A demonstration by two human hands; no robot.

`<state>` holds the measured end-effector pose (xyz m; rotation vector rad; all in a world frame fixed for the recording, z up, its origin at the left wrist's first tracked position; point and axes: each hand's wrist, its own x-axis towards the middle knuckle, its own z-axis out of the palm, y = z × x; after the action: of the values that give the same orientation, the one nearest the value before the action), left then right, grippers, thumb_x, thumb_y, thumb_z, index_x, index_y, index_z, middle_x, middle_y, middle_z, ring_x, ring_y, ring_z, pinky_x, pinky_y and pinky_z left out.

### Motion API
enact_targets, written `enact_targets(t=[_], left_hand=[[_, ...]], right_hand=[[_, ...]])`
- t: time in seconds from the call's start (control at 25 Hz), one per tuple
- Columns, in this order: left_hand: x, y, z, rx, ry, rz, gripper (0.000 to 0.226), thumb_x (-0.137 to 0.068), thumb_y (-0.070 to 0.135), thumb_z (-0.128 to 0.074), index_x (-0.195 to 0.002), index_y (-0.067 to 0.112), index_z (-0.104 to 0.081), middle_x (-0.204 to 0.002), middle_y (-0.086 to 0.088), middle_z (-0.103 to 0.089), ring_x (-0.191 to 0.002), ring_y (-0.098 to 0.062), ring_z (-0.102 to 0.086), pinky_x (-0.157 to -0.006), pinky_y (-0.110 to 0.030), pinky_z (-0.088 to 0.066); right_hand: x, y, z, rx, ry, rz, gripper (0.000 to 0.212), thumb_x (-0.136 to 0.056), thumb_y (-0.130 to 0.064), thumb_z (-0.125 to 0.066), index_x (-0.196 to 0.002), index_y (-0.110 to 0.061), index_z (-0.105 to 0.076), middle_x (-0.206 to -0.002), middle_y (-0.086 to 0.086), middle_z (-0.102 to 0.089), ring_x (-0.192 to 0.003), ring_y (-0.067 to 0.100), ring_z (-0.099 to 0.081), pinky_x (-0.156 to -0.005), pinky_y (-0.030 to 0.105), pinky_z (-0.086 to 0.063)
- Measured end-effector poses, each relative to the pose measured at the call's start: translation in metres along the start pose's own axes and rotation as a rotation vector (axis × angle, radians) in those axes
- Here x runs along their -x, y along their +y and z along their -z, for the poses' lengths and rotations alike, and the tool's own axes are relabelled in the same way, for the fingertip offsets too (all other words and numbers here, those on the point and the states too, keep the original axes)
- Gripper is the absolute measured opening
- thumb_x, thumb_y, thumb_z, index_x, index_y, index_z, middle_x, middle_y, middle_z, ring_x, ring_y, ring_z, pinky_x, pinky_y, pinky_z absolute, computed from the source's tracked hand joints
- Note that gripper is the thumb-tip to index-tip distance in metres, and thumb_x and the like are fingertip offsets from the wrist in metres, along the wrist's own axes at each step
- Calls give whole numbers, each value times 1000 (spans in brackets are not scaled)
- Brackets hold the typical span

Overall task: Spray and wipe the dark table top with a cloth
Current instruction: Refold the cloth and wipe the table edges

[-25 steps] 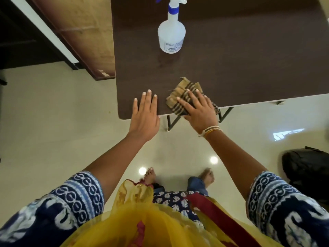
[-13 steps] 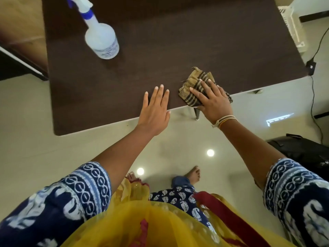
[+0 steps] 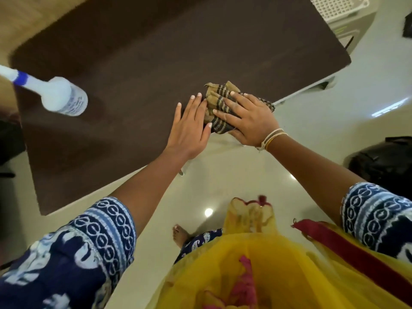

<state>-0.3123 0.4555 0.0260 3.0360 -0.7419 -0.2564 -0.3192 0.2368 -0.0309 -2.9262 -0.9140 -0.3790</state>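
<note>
Your right hand (image 3: 249, 120) lay flat with spread fingers on the cloth (image 3: 220, 103) and pressed it on the dark table top (image 3: 156, 63), near the front edge, toward the front right corner. Your left hand (image 3: 191, 126) rested flat beside it, fingers straight and close together, touching the cloth's left side. The spray bottle (image 3: 58, 95) stood near the left edge, well apart from both hands.

White perforated basket (image 3: 332, 6) at top right past the far corner, black bag (image 3: 385, 161) on the glossy pale floor (image 3: 345, 103) at right, possibly a wooden surface (image 3: 29, 16) top left, blurred.
</note>
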Motion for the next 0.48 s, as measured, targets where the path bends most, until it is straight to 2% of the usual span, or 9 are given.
enact_targets(t=[0.16,0.28,0.48], left_hand=[[-34,20,8,5,16,-52,58,-99,30,-27,-153,8,-23,-162,-9,-18,-151,-23,-12,-122,-48,-9],[-61,37,9,6,41,-79,56,-99,28,-27,-153,9,-24,-162,-8,-19,-151,-22,-13,-122,-48,-11],[-107,75,10,51,70,-81,56,-100,30,-26,-152,10,-26,-162,-8,-20,-151,-21,-13,-122,-47,-11]], right_hand=[[26,52,2,-31,56,-79,52,-95,-45,-43,-144,-25,-46,-142,14,-52,-134,38,-43,-108,51,-34],[53,103,9,-55,82,-207,50,-97,-45,-41,-143,-26,-47,-142,13,-52,-137,36,-41,-109,51,-32],[80,154,27,-123,7,-427,53,-97,-51,-30,-144,-30,-45,-148,10,-46,-142,34,-33,-112,50,-26]])
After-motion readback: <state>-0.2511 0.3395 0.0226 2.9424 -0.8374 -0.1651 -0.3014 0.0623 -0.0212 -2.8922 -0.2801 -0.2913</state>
